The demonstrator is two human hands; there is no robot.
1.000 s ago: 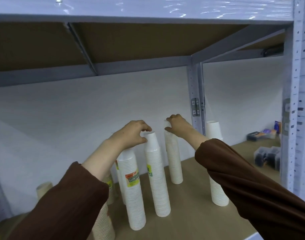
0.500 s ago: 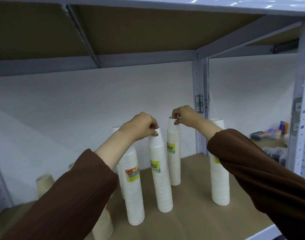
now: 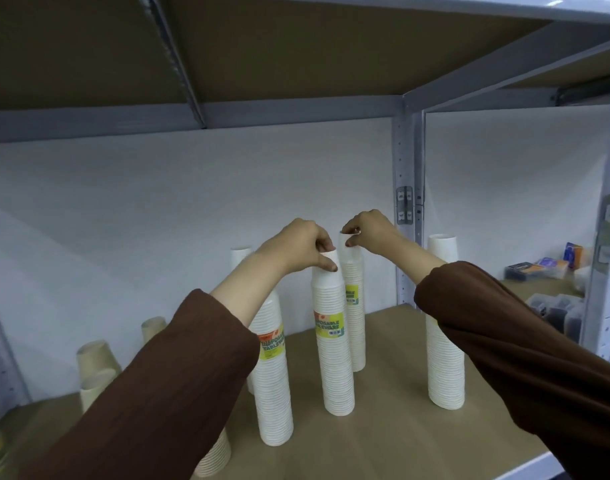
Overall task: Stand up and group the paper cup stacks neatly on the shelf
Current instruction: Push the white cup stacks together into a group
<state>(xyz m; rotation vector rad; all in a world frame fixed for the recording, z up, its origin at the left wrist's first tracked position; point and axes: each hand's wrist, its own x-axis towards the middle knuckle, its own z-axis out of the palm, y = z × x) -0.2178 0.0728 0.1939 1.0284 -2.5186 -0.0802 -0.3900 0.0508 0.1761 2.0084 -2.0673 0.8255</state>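
Observation:
Several tall white paper cup stacks stand upright on the brown shelf board. My left hand pinches the top of the middle labelled stack. My right hand pinches the top of the stack behind it, which stands close against the middle one. Another labelled stack stands to the left, partly behind my left sleeve, with one more white stack behind it. A lone white stack stands to the right, partly hidden by my right sleeve.
Beige cup stacks sit at the far left. A grey upright post rises behind the stacks, and the upper shelf hangs low overhead. Small boxes and containers lie in the neighbouring bay on the right. A white wall backs the shelf.
The rear stack under my right hand has shifted left, closing the gap to the middle stack. Both hands kept their hold on the stack tops. The camera view has shifted slightly.

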